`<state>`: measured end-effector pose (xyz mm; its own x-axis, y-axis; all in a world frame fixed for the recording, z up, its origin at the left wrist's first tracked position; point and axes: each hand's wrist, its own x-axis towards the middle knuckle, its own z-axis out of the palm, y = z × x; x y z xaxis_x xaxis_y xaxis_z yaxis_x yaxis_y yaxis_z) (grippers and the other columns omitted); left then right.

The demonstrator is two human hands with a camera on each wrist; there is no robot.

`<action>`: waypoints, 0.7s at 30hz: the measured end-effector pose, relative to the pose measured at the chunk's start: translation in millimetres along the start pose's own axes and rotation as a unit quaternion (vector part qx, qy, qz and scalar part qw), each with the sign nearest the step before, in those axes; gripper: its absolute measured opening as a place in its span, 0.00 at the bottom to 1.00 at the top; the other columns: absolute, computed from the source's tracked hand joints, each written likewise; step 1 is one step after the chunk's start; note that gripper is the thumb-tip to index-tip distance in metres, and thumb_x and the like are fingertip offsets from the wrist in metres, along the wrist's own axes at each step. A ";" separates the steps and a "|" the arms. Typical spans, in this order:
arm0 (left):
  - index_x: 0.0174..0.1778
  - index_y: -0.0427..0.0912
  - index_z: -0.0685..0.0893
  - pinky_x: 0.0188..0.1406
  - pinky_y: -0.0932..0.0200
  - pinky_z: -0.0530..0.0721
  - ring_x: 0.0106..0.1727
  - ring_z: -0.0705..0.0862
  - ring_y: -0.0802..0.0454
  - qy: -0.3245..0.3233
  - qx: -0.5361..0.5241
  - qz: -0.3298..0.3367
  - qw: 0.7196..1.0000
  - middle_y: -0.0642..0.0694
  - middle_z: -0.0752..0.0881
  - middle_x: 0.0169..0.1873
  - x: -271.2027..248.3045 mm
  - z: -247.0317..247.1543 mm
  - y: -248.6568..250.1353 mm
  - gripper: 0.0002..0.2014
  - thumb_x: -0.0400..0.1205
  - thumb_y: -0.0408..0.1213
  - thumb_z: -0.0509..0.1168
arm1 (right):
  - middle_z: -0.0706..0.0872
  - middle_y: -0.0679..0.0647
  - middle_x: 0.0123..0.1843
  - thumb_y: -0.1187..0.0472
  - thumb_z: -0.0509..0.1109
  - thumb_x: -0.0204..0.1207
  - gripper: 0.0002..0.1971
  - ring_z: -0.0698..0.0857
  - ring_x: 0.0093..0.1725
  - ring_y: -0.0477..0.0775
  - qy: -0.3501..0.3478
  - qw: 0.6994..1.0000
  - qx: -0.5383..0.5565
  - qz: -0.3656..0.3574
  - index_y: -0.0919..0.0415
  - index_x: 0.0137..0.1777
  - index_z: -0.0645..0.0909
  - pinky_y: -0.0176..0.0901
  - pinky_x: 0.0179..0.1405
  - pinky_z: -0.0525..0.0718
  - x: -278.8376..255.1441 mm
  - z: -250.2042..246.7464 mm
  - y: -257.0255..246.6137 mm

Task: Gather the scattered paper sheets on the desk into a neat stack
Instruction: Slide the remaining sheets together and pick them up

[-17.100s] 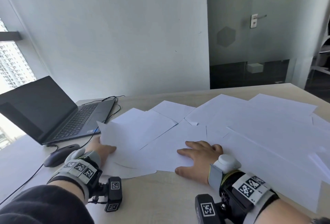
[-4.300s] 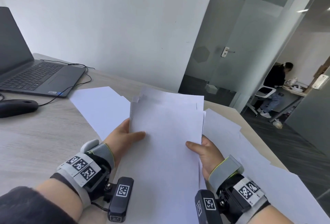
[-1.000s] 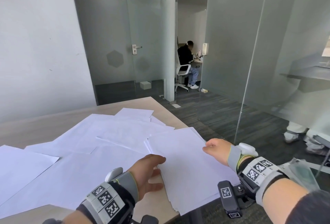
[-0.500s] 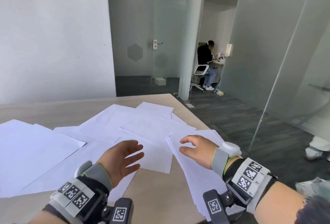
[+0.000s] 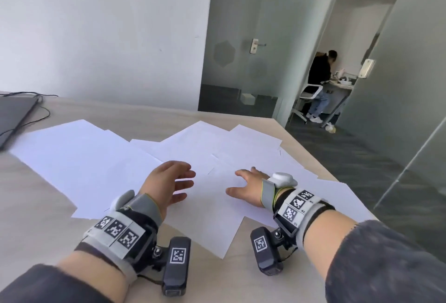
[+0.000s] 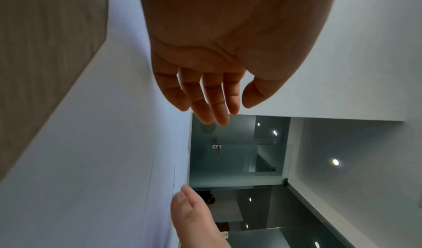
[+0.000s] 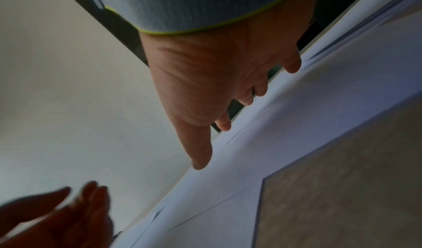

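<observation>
Nearest the camera: both forearms reach forward over the near edge of the desk (image 5: 36, 194), each with a wrist band of black-and-white markers and a small camera unit hanging below.

Left hand (image 5: 169, 185): raised above the paper sheets (image 5: 79, 158), palm turned toward the right hand, fingers (image 6: 206, 98) straight and slightly spread, thumb apart. It holds nothing; no contact with paper shows in the left wrist view.

Right hand (image 5: 246, 187): palm down, low over the sheets, fingers spread and pointing away from the person, thumb out toward the left hand. In the right wrist view the fingertips (image 7: 224, 123) come down to the paper surface; whether they press on it I cannot tell. Nothing is gripped.

Paper sheets: white, lying flat and overlapping across the desk, from beside the laptop (image 5: 14, 112) at the left edge of the desk to the desk's right corner. Long axes differ. The large sheet left of the left hand runs diagonally, from near the laptop toward the person. Sheets under and beyond the right hand fan toward the desk's far right corner, several corners jutting out. One sheet's corner points at the person between the two wrists.

Beyond the desk: a white wall, a glass partition with a door handle (image 5: 255, 45), and a seated person (image 5: 319, 80) in the next room.
</observation>
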<state>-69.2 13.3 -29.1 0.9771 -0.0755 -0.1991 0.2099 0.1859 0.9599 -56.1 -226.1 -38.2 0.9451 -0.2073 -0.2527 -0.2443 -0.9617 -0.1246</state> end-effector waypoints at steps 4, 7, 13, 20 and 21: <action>0.46 0.45 0.87 0.46 0.53 0.82 0.44 0.88 0.52 -0.014 0.096 0.067 0.993 0.52 0.93 0.42 2.4 -2.7 5.4 0.06 0.85 0.38 0.65 | 0.67 0.51 0.81 0.09 0.50 0.46 0.56 0.68 0.81 0.60 -0.003 0.999 -0.046 0.020 0.26 0.80 0.55 0.59 0.75 0.68 15.1 7.5 -15.3; 0.43 0.53 0.88 0.43 0.59 0.81 0.44 0.87 0.55 -0.013 0.219 0.120 0.968 0.58 0.92 0.42 9.0 -13.5 2.5 0.07 0.83 0.39 0.65 | 0.62 0.51 0.85 0.08 0.47 0.47 0.56 0.64 0.84 0.63 -0.002 0.998 -0.061 0.020 0.24 0.80 0.51 0.62 0.77 0.65 15.8 10.7 -32.4; 0.46 0.61 0.86 0.46 0.71 0.74 0.55 0.82 0.60 0.008 0.402 0.149 0.903 0.62 0.86 0.53 17.8 -57.0 5.4 0.07 0.85 0.42 0.66 | 0.51 0.52 0.90 0.09 0.46 0.49 0.57 0.54 0.88 0.63 -0.009 0.997 -0.077 -0.022 0.27 0.83 0.46 0.66 0.82 0.56 17.7 14.6 -73.5; 0.63 0.65 0.81 0.78 0.48 0.65 0.76 0.73 0.53 0.055 0.567 0.054 0.820 0.60 0.76 0.75 31.4 -120.8 15.9 0.14 0.84 0.60 0.61 | 0.43 0.51 0.91 0.13 0.50 0.54 0.54 0.42 0.90 0.57 -0.029 0.995 -0.052 -0.080 0.26 0.83 0.45 0.65 0.85 0.44 18.3 20.7 -114.3; 0.67 0.66 0.79 0.80 0.45 0.62 0.81 0.68 0.52 0.065 0.581 0.041 0.810 0.59 0.74 0.79 35.0 -130.9 16.5 0.17 0.83 0.62 0.60 | 0.42 0.50 0.91 0.13 0.50 0.54 0.54 0.41 0.90 0.56 -0.032 0.994 -0.047 -0.089 0.26 0.84 0.45 0.65 0.85 0.44 17.8 20.8 -118.8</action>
<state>-26.9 142.0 -46.1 0.9974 0.0090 -0.0715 0.0433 -0.8683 0.4941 -14.8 -111.8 -47.9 0.9553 -0.0237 -0.2947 -0.0504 -0.9952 -0.0835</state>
